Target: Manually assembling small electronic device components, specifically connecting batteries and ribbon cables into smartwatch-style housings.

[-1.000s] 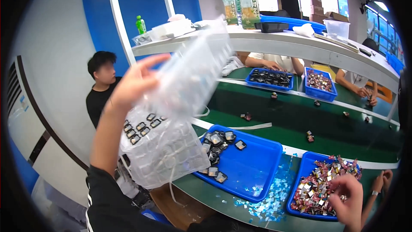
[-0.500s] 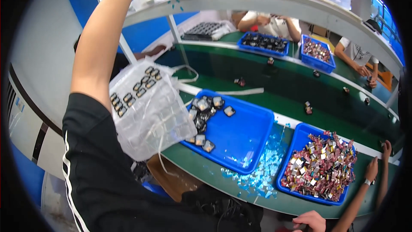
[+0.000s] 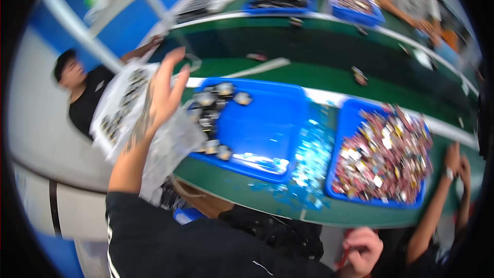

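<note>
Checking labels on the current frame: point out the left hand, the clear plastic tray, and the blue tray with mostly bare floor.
Left hand (image 3: 165, 93): head view, middle of the hand.
Clear plastic tray (image 3: 177, 138): head view, part right of the forearm.
Blue tray (image 3: 262, 131): head view, bare floor.

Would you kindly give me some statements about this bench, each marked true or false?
1. The left hand is open. True.
2. Blue flakes lie between the left blue tray and the right blue tray. True.
3. Black parts cover the whole left blue tray. False: they cluster along its left side.
4. The right hand is inside the right blue tray. False: it is outside, below that tray in the picture.
5. Pink and silver parts are heaped in the right blue tray. True.
</note>
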A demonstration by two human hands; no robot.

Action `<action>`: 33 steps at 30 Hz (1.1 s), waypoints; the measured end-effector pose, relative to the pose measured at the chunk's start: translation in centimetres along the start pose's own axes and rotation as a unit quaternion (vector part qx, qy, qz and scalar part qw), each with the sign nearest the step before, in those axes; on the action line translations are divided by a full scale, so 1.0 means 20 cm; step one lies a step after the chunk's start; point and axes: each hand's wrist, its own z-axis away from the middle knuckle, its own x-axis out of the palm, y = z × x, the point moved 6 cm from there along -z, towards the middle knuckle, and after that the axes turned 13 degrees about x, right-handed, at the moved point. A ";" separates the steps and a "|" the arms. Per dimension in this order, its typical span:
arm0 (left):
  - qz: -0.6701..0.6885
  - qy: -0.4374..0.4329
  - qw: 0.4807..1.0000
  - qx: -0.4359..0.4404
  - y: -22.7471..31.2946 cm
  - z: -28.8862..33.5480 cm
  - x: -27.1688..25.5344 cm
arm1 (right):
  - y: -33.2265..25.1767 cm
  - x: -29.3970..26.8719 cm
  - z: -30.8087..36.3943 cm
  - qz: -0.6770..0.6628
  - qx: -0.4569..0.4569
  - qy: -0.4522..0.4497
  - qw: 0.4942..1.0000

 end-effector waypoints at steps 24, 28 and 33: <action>-0.015 -0.144 0.989 -0.041 -0.01 0.27 0.57 | -0.16 -0.14 -0.36 0.338 -0.028 0.222 0.914; -0.049 -0.194 0.975 -0.097 -0.21 0.28 0.59 | -0.23 -0.23 -0.41 0.450 -0.108 0.311 0.830; -0.005 -0.349 0.930 -0.113 -0.02 0.28 0.64 | -0.31 -0.31 -0.57 0.498 -0.130 0.329 0.792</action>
